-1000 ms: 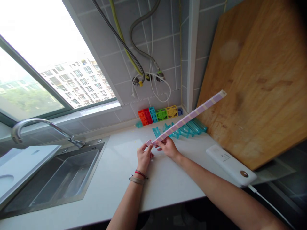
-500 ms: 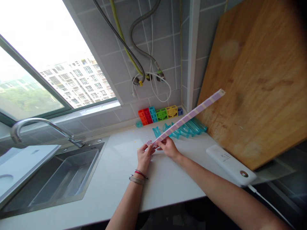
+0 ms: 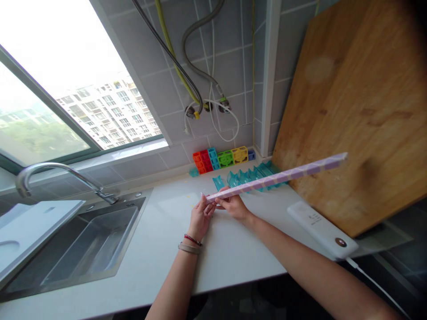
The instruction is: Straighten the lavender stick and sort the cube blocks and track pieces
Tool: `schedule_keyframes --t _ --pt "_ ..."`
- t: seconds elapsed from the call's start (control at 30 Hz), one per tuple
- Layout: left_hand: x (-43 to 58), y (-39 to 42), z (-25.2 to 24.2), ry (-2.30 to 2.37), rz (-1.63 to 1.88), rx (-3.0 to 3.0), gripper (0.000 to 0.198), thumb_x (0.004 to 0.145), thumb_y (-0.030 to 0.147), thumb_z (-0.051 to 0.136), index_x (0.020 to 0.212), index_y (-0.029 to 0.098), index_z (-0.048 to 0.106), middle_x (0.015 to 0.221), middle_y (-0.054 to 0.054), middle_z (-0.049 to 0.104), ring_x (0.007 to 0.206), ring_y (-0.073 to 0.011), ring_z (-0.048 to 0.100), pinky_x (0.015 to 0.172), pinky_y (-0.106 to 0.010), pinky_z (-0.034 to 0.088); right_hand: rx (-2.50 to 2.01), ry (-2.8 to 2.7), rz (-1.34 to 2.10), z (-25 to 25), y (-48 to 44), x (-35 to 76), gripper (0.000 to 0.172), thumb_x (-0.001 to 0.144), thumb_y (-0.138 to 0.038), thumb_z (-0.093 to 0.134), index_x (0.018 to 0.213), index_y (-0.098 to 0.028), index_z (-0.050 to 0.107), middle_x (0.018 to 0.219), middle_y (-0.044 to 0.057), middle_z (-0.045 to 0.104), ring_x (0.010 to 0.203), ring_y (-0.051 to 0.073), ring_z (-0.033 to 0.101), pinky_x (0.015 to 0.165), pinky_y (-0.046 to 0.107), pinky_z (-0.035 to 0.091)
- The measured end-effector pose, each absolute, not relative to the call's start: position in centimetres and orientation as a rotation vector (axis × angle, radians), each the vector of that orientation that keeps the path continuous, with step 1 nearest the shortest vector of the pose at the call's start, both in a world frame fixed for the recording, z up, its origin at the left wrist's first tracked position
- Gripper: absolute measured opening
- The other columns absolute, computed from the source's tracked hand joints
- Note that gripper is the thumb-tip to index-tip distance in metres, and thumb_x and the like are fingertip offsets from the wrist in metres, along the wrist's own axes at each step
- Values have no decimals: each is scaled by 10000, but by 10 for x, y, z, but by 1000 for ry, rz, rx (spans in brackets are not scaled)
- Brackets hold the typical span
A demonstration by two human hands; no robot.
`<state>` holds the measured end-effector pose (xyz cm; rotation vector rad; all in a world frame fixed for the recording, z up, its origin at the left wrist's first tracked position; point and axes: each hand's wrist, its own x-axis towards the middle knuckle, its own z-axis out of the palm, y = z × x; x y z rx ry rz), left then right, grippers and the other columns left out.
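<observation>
A long thin strip with pale purple and cream bands (image 3: 293, 172) reaches from my hands up and to the right, in front of the wooden board. My left hand (image 3: 201, 215) pinches its near end from the left. My right hand (image 3: 232, 205) grips the same end from the right, fingers closed round it. Both hands hover just above the white counter (image 3: 167, 249). Several clear teal curved pieces (image 3: 248, 178) lie on the counter right behind the strip.
A row of red, blue, green and yellow blocks (image 3: 222, 158) stands against the tiled wall. A big wooden cutting board (image 3: 360, 98) leans at the right, with a white power bank (image 3: 322, 230) and cable below it. A steel sink (image 3: 83, 249) and tap (image 3: 50, 175) sit at the left.
The strip's far end has swung down and to the right, so it lies flatter. My hands stay at about the same spot on its near end.
</observation>
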<state>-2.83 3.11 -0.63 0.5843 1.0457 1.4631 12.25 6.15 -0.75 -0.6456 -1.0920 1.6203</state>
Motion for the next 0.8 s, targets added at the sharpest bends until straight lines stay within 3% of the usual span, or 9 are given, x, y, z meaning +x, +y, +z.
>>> schedule_keyframes --t 0.23,0.47,0.67,0.8 --pt "-30 30 -1 1009 1468 542 367 834 424 816 1029 142 686 897 -65 745 741 -129 736 795 -263 617 -623 -1118 1672 -8 60 126 443 701 -467 857 963 -241 580 991 1 736 894 194 733 782 362 655" --pt "-32 30 -4 1035 1538 641 498 763 343 876 1156 221 594 1148 -94 738 966 -186 742 901 -338 593 -669 -1234 1636 -7 55 125 381 740 -462 827 1014 -237 688 1068 37 747 949 211 728 794 346 636" --pt "-25 30 -9 1110 1535 800 513 766 465 847 1140 238 580 1333 -131 664 983 -214 738 813 -336 605 -739 -1232 1506 -9 56 127 359 724 -445 846 982 -214 753 1012 49 767 920 216 720 859 354 590" --pt "-23 31 -14 1182 1543 877 536 757 510 833 1144 224 596 1208 -108 698 946 -223 742 694 -268 600 -786 -1262 1432 -14 60 129 354 742 -457 829 983 -202 778 971 64 779 900 230 724 889 380 569"
